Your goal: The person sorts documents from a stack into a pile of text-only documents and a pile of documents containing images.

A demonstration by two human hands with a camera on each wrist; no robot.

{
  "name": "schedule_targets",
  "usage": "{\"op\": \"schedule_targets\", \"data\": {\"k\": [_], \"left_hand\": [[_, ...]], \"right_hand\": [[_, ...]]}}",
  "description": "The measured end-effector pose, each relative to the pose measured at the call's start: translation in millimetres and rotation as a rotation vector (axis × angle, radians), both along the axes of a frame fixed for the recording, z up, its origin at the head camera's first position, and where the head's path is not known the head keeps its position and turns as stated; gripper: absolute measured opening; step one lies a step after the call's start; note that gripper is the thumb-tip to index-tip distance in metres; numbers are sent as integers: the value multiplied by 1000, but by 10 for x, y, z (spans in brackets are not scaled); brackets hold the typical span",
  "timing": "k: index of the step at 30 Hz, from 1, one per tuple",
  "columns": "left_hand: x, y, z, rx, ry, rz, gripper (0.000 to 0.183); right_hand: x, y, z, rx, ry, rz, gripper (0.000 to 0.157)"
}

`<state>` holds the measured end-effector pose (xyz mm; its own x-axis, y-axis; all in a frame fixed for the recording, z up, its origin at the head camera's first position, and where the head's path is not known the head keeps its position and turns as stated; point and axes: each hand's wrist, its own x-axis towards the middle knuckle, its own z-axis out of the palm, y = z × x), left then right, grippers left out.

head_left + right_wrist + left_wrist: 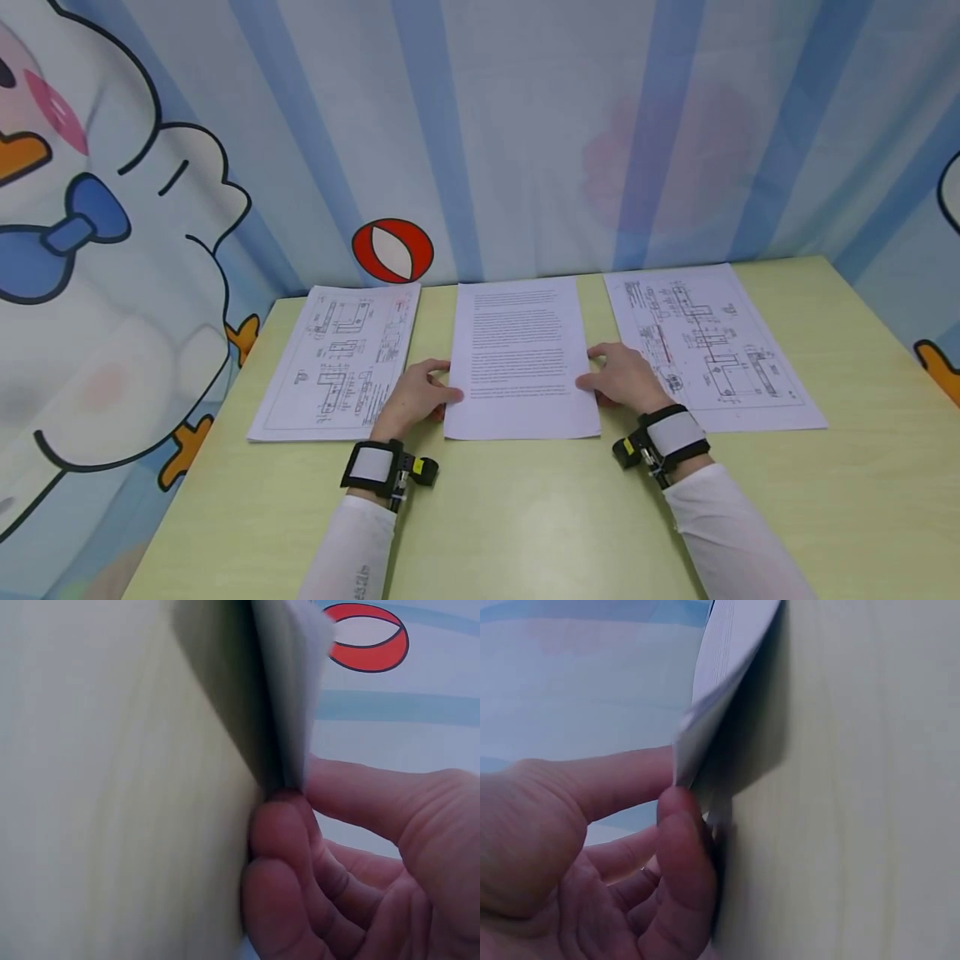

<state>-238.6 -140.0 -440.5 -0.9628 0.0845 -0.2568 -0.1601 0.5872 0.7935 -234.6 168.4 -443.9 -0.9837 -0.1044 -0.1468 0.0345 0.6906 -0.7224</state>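
A stack of printed text sheets [517,358] is in the middle of the table, between my two hands. My left hand [416,393] pinches its left edge, thumb on top and fingers underneath. On the opposite edge my right hand [624,379] does the same. Both wrist views show the near edge of the paper stack [697,739] raised off the tabletop, with a shadow beneath it. In the right wrist view the paper [289,690] sits between thumb and curled fingers.
To the left lies a stack of technical drawings [337,358], close by my left hand. Another drawing sheet [712,350] lies at the right, partly behind my right wrist. The pale wooden table [517,517] backs onto a striped cartoon curtain [517,150].
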Motion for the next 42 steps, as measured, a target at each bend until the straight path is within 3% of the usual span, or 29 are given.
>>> {"op": "schedule_targets", "data": {"k": [20,25,31,37,42], "left_hand": [[46,-62,4,-55,18,-15,53],[74,-95,113,-60,61,13,45],[130,-238,343,-14,144,49,43],[185,-476,527,-123,292,83,37],[171,-698,601,-193,454,88,34]], "right_hand": [[22,-34,12,70,5,18,55],[-1,-50,34,56,75,-7,48],[-5,-166,131,-105,168,-55,40],[29,-355,245,-373,252,-34,33],[51,-575,311,-611,304,-20,28]]}}
